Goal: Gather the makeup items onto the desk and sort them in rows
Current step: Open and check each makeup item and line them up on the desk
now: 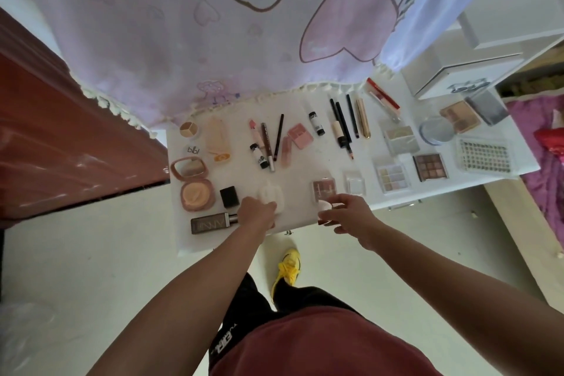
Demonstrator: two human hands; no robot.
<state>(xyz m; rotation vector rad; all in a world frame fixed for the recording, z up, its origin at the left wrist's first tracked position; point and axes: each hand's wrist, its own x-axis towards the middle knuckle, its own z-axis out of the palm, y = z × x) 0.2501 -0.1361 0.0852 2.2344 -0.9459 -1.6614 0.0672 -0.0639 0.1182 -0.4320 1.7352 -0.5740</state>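
Observation:
Makeup lies spread over the white desk (299,168). At the left stand an open pink powder compact (195,192), a black cube (229,196) and a grey rectangular bottle (210,223). Pencils and lipsticks (268,140) lie in the middle, several eyeshadow palettes (430,166) at the right. My left hand (258,210) rests on a clear white puff case (270,192) near the front edge. My right hand (348,212) pinches a small round pale compact (324,206), just in front of a small pink blush palette (324,189).
A lilac curtain (213,40) with heart prints hangs over the desk's far edge. White boxes (464,70) stand at the back right. A red-brown panel (61,137) flanks the left side. A bed with purple cover (546,162) is at the right.

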